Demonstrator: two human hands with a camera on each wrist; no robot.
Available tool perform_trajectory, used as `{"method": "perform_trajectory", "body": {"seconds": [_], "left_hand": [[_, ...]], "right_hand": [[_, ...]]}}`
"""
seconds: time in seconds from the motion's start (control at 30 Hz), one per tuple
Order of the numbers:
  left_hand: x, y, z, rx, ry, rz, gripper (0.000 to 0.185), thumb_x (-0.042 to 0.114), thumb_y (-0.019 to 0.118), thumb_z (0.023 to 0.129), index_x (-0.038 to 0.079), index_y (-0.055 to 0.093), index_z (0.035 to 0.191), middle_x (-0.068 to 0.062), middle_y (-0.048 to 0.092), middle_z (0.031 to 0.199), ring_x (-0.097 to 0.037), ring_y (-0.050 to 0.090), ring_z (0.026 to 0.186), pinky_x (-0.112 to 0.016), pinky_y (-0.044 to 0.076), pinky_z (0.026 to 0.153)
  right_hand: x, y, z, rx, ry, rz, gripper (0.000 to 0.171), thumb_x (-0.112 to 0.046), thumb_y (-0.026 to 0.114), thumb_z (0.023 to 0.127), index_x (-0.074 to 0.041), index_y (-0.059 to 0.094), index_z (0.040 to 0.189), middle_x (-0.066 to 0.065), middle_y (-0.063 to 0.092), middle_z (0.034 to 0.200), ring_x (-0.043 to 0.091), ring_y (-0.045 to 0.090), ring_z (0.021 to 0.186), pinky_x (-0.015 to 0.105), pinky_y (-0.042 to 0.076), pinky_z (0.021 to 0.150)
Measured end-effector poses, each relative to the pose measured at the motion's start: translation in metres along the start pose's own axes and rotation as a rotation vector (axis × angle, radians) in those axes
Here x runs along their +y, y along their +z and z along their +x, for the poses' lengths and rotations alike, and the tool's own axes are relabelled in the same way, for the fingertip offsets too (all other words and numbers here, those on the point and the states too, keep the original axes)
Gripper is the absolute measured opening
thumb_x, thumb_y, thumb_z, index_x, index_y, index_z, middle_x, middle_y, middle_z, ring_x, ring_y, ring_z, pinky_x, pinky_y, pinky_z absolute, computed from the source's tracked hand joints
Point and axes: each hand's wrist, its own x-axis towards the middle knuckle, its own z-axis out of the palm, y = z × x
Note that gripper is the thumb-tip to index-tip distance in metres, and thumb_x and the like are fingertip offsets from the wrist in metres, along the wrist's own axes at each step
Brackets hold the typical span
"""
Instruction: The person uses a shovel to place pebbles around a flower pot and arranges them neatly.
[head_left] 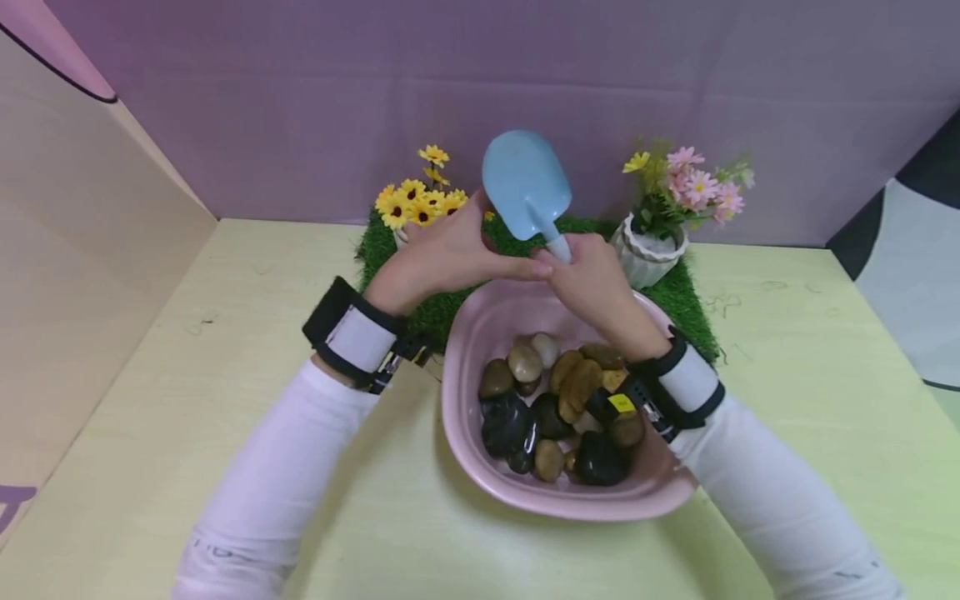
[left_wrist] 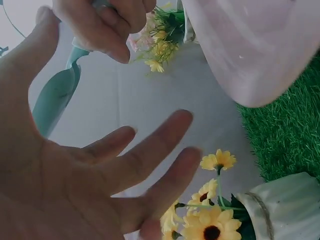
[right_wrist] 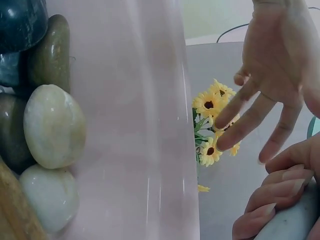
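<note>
Above the far rim of the pink basin (head_left: 465,400), the right hand (head_left: 592,279) grips the blue trowel (head_left: 525,187) by its handle, blade raised, while the left hand (head_left: 442,254), fingers spread, touches it alongside.

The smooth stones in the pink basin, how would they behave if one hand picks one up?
The stones look glossy and rounded, so one could probably slip from the fingers. They seem dense, likely heavy for their size. Piled loosely in the pink basin, neighbours may roll or shift when one is lifted.
</note>
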Motion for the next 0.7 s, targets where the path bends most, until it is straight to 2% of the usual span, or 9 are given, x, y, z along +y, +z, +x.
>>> {"method": "perform_trajectory", "body": {"seconds": [0.1,0.17,0.2,0.33,0.43,0.5,0.57,0.6,0.7], "left_hand": [[-0.003,0.000,-0.002,-0.068,0.013,-0.033,0.111,0.052,0.080,0.076,0.018,0.013,0.157,-0.007,0.032,0.159,-0.032,0.039,0.143,-0.062,0.023,0.119],[-0.005,0.000,-0.003,-0.104,-0.012,-0.036,0.106,0.047,0.082,0.076,0.015,0.018,0.155,-0.009,0.045,0.147,-0.030,0.051,0.129,-0.049,0.046,0.107],[-0.006,0.000,-0.003,-0.122,-0.033,-0.035,0.105,0.045,0.082,0.077,0.015,0.018,0.155,-0.010,0.048,0.143,-0.029,0.055,0.124,-0.045,0.051,0.099],[-0.010,0.002,-0.006,-0.189,-0.105,0.077,0.094,0.038,0.079,0.083,0.013,0.022,0.154,-0.013,0.057,0.130,-0.027,0.062,0.107,-0.041,0.056,0.088],[-0.012,0.007,-0.008,-0.266,-0.136,0.217,0.098,0.041,0.074,0.086,0.011,0.014,0.157,-0.014,0.056,0.138,-0.026,0.065,0.107,-0.041,0.056,0.094],[-0.013,0.013,-0.009,-0.321,-0.160,0.285,0.103,0.043,0.073,0.086,0.011,0.008,0.158,-0.013,0.058,0.135,-0.026,0.066,0.103,-0.041,0.057,0.091],[-0.014,0.019,-0.010,-0.379,-0.187,0.301,0.107,0.043,0.073,0.085,0.011,0.001,0.159,-0.014,0.061,0.131,-0.026,0.067,0.103,-0.042,0.057,0.092],[-0.015,0.023,-0.010,-0.399,-0.197,0.298,0.109,0.040,0.075,0.084,0.012,0.000,0.159,-0.016,0.060,0.129,-0.026,0.068,0.101,-0.041,0.058,0.088],[-0.016,0.035,-0.012,-0.398,-0.217,0.327,0.110,0.032,0.079,0.082,0.015,0.001,0.158,-0.018,0.058,0.127,-0.027,0.066,0.096,-0.038,0.059,0.077]], "right_hand": [[0.000,0.000,0.000,-0.001,0.010,0.005,0.039,-0.026,0.055,0.095,-0.012,0.040,0.061,-0.008,0.033,0.049,0.010,0.032,0.046,0.026,0.030,0.047],[0.001,0.000,0.001,-0.003,0.013,0.012,0.039,-0.027,0.055,0.094,-0.012,0.039,0.061,-0.008,0.032,0.049,0.010,0.031,0.045,0.026,0.030,0.047],[0.001,0.000,0.001,-0.002,0.016,0.015,0.039,-0.027,0.055,0.094,-0.012,0.039,0.061,-0.008,0.032,0.049,0.010,0.031,0.045,0.026,0.030,0.047],[0.003,0.001,0.002,0.006,0.018,0.019,0.040,-0.028,0.055,0.093,-0.013,0.037,0.061,-0.007,0.030,0.049,0.010,0.029,0.045,0.026,0.029,0.048],[0.004,0.002,0.002,0.015,0.022,0.022,0.041,-0.028,0.056,0.093,-0.013,0.037,0.060,-0.007,0.029,0.049,0.011,0.029,0.046,0.026,0.029,0.048],[0.005,0.002,0.002,0.019,0.020,0.019,0.041,-0.029,0.056,0.093,-0.014,0.037,0.060,-0.006,0.030,0.049,0.011,0.029,0.046,0.026,0.029,0.048],[0.005,0.002,0.002,0.017,0.016,0.017,0.041,-0.029,0.056,0.093,-0.014,0.037,0.060,-0.006,0.030,0.050,0.011,0.029,0.046,0.026,0.029,0.048],[0.005,0.002,0.002,0.013,0.012,0.016,0.042,-0.030,0.056,0.093,-0.013,0.037,0.060,-0.006,0.030,0.050,0.010,0.029,0.046,0.026,0.029,0.048],[0.005,0.001,0.002,-0.002,0.016,0.015,0.042,-0.031,0.056,0.093,-0.013,0.037,0.061,-0.007,0.031,0.050,0.010,0.029,0.046,0.026,0.029,0.048]]}}
